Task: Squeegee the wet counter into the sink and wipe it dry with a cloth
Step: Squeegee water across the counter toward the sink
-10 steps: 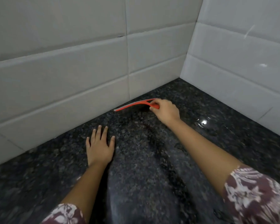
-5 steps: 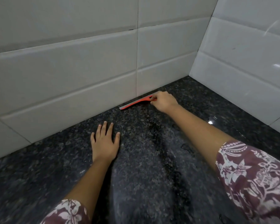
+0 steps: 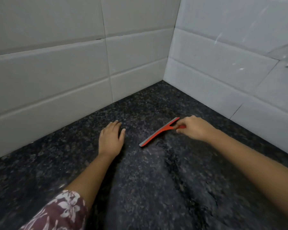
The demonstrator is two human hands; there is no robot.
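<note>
— Dark speckled counter [image 3: 140, 193] is filling the view, seen from above by the person working at it. Nearest, a floral sleeve [image 3: 56, 211] is showing at the lower left, and both forearms are reaching away across the stone.

— Is the stone wet?

— It is looking so. Dull smeared bands and a darker, ragged water line [image 3: 175, 165] are running away from the viewer down the middle.

— What are the hands doing?

— Further out, the left hand [image 3: 111, 138] is lying flat on the counter, fingers straight, holding nothing. Just right of it, the red squeegee [image 3: 158, 132] is resting its grey blade on the stone, slanting from near left to far right. The right hand [image 3: 194, 128] is pinching its short handle, fingers curled round it.

— Which step is this?

— Squeegeeing, by my judgement, with the drying not yet begun. The next stroke is calling for firm downward pressure and a pull toward the sink. Neither sink nor cloth is in view, so I cannot tell which way that is.

— Anything in the way?

— The flat left hand is lying near the blade's near end and may be needing to shift. Beyond the hands, pale tiled walls [image 3: 56, 77] are meeting in a far right corner, likely making the blade awkward to seat there.
</note>
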